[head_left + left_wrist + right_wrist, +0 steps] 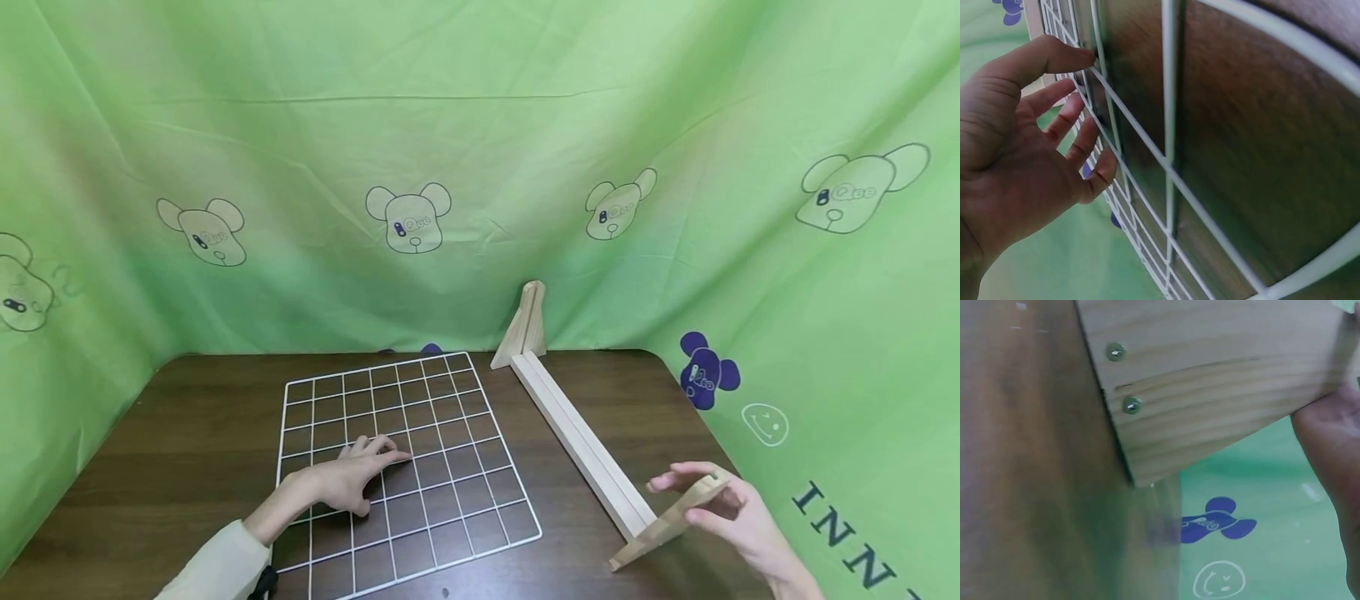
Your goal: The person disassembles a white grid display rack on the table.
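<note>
A white wire grid panel [420,457] lies on the table, and my left hand [351,479] is over its middle. In the left wrist view the fingertips of that hand [1035,125] reach the wires, the fingers loosely bent and spread. To the right is a wooden stand: a long grooved bar [581,442] with an upright end board at each end. My right hand [731,517] holds the near end board [667,521] by its upper part, thumb and fingers around it. Two screws [1116,352] show in that board's outer face. The far end board [525,325] stands at the back.
The brown wooden table [187,433] has its back edge against a green curtain [480,108] printed with bear heads. More of the curtain hangs close at the left and right sides. A small dark spot [446,592] marks the table's front.
</note>
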A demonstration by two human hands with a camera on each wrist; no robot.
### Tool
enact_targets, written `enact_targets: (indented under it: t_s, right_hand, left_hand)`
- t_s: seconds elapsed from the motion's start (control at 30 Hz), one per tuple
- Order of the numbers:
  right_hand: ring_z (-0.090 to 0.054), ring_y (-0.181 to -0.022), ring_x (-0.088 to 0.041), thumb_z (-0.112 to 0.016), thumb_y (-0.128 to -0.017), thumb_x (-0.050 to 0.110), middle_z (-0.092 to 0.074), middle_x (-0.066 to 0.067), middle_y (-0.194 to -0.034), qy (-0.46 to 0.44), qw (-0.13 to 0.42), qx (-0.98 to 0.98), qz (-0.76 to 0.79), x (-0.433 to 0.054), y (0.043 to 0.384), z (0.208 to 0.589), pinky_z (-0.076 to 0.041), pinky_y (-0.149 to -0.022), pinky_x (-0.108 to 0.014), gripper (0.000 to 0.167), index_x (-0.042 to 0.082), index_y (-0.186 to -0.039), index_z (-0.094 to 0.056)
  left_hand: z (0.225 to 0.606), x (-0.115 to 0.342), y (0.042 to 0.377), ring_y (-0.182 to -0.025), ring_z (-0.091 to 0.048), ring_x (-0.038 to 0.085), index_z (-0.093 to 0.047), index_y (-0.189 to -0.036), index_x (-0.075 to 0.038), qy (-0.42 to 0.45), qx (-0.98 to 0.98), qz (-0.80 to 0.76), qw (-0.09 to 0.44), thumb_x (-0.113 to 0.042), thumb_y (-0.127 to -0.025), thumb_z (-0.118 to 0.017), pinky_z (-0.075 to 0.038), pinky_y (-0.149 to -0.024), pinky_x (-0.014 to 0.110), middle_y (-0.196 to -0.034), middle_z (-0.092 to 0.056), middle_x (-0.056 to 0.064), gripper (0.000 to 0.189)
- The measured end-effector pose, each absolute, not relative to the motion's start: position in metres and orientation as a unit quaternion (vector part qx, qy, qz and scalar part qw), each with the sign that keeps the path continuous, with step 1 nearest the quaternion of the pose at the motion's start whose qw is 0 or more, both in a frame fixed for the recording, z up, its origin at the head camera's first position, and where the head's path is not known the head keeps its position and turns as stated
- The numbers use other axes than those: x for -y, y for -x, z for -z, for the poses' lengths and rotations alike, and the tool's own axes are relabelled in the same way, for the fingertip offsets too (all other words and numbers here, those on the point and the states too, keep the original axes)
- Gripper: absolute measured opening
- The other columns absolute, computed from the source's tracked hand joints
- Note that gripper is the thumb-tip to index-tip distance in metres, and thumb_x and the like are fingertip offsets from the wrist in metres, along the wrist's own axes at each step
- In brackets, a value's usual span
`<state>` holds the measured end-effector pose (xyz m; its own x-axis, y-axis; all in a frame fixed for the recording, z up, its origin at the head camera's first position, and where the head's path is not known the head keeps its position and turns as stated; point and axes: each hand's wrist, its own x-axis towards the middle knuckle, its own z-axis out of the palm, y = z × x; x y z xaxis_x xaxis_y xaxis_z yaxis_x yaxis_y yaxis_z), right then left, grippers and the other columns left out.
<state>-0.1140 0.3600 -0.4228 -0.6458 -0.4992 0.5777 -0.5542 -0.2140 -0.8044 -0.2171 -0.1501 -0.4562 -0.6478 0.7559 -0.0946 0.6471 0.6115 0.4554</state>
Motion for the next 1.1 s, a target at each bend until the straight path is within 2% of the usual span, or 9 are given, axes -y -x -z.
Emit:
enact_targets:
  t_s: [0.17,0.3,0.5,0.67,1.1]
  right_hand:
    - [-0.053,-0.122,-0.03,-0.038,-0.075,-0.036,-0.057,-0.024,-0.128,-0.449,-0.053,0.603,-0.657,-0.364,0.124,0.418,-0.042,-0.1,-0.032,0.064,-0.012,-0.133,-0.044]
    - [-0.057,-0.117,-0.031,-0.038,-0.078,-0.035,-0.061,-0.022,-0.123,-0.441,-0.087,0.581,-0.678,-0.364,0.125,0.418,-0.045,-0.097,-0.035,0.058,-0.01,-0.129,-0.051]
    - [-0.062,-0.108,-0.034,-0.039,-0.078,-0.034,-0.065,-0.022,-0.115,-0.453,-0.077,0.566,-0.684,-0.36,0.127,0.421,-0.047,-0.094,-0.037,0.054,-0.01,-0.123,-0.055]
    - [-0.063,-0.105,-0.034,-0.04,-0.078,-0.034,-0.066,-0.022,-0.111,-0.46,-0.068,0.563,-0.683,-0.354,0.129,0.422,-0.048,-0.093,-0.039,0.052,-0.01,-0.121,-0.056]
    - [-0.064,-0.105,-0.03,-0.04,-0.076,-0.035,-0.067,-0.019,-0.111,-0.434,-0.032,0.594,-0.677,-0.354,0.119,0.425,-0.047,-0.094,-0.032,0.054,-0.009,-0.12,-0.057]
  left_hand:
    - [0.456,0.148,0.217,-0.112,-0.035,0.028,-0.044,-0.141,-0.008,-0.39,-0.89,-0.186,0.146,0.006,-0.059,-0.073,-0.033,-0.092,0.053,-0.132,-0.036,0.011,0.089]
    - [0.458,0.149,0.218,-0.113,-0.035,0.028,-0.044,-0.142,-0.009,-0.392,-0.889,-0.185,0.149,0.006,-0.059,-0.073,-0.033,-0.094,0.055,-0.132,-0.036,0.009,0.089]
    - [0.458,0.152,0.222,-0.117,-0.035,0.032,-0.044,-0.142,-0.01,-0.394,-0.887,-0.191,0.149,0.007,-0.06,-0.073,-0.031,-0.096,0.06,-0.133,-0.036,0.01,0.088]
    - [0.458,0.154,0.226,-0.115,-0.036,0.03,-0.046,-0.141,-0.012,-0.392,-0.887,-0.192,0.148,0.008,-0.06,-0.073,-0.033,-0.094,0.056,-0.133,-0.037,0.007,0.088]
    - [0.46,0.155,0.234,-0.116,-0.034,0.028,-0.046,-0.143,-0.013,-0.397,-0.886,-0.184,0.155,0.01,-0.062,-0.069,-0.032,-0.094,0.054,-0.135,-0.036,0.008,0.087]
